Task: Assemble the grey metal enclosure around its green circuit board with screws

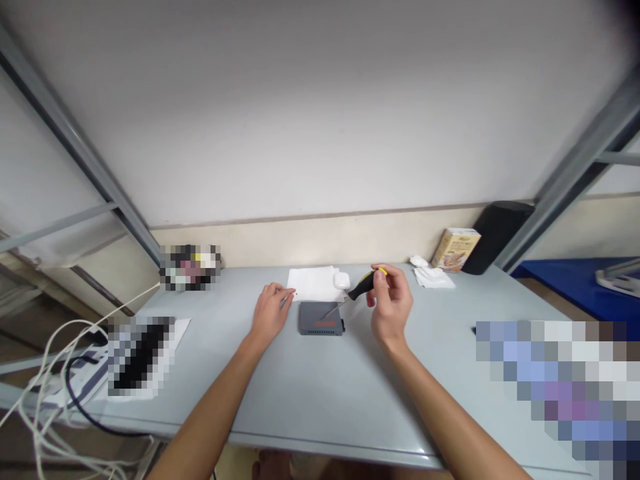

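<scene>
My right hand [391, 303] is closed around the black-and-yellow handle of a screwdriver [361, 287]. Its metal shaft slants down to the left, and the tip lies over the top of a small dark grey box [313, 319] with orange-red printing and slots along its front. Whether the tip touches the box I cannot tell. To the left of the box, my left hand [271, 310] has its fingers drawn together near the edge of a white sheet of paper [313, 281]. Something small and greyish may be between them. A tiny dark speck [296, 293] shows beside the fingertips.
A white rounded case [341, 280] rests on the paper's right side. Crumpled tissues [434, 277], a yellow carton [456, 250] and a black cylinder [497, 237] stand at the back right. Loose cables [50, 373] hang over the desk's left end. Several items are blurred out.
</scene>
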### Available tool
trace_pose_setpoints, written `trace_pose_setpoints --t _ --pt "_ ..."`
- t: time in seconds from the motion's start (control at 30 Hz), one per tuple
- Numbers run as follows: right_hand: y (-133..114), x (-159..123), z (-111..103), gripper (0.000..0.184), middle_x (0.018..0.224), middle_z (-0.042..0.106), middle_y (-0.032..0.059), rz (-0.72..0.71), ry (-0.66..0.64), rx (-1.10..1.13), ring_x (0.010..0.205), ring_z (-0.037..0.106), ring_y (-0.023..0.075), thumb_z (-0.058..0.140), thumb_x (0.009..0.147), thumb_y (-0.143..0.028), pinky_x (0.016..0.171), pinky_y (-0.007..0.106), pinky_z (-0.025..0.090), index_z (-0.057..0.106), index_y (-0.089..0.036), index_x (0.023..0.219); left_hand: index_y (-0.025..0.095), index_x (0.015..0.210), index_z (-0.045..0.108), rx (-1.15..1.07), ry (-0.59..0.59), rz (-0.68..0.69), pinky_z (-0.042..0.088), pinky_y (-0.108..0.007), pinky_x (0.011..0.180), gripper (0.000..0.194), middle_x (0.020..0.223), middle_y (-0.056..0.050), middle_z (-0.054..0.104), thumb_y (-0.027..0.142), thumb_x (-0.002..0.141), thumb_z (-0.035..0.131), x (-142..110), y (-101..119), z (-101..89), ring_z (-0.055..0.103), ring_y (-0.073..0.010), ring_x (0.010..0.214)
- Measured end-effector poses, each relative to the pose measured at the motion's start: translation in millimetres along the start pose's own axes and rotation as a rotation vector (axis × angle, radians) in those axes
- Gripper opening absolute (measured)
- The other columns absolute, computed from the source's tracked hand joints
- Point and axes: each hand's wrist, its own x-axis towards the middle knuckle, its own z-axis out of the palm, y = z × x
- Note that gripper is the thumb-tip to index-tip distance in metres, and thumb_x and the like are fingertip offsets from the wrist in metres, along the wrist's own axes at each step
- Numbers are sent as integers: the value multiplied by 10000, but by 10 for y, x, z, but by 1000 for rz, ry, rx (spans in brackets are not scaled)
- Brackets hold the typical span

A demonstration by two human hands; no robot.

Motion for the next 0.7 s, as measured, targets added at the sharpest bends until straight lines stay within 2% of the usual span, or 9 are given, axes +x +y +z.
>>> trace_pose_setpoints --t 0.27,0.37,0.53,0.7 --pt "46 23 -10 351 732 533 -42 59 1 1 459 411 75 685 907 -528 410 232 334 648 -191 998 237 1074 789 37 -5 -42 527 -405 874 244 981 -81 645 309 1024 561 -5 -25 9 599 -247 952" --pt "72 30 -13 361 768 552 -31 67 -5 -12 478 416 77 678 906 -530 432 242 337 649 -184 1004 232 1073 792 82 -22 20 518 -407 890 246 1020 -90 643 305 1023 563 82 -76 3 592 -247 965" --pt "64 41 -13 377 769 552 -28 77 -17 -34 479 404 81 659 904 -550 444 255 319 645 -183 990 235 1131 787 124 -124 71 516 -417 924 281 1100 -110 629 311 1040 533 231 -198 -21 575 -258 1035" --pt "17 45 -8 364 778 558 -23 89 -9 -46 494 406 89 647 904 -553 464 267 328 635 -198 984 240 1245 759 119 -168 150 523 -416 945 356 1241 -122 600 345 1072 465 247 -277 -18 569 -252 1047"
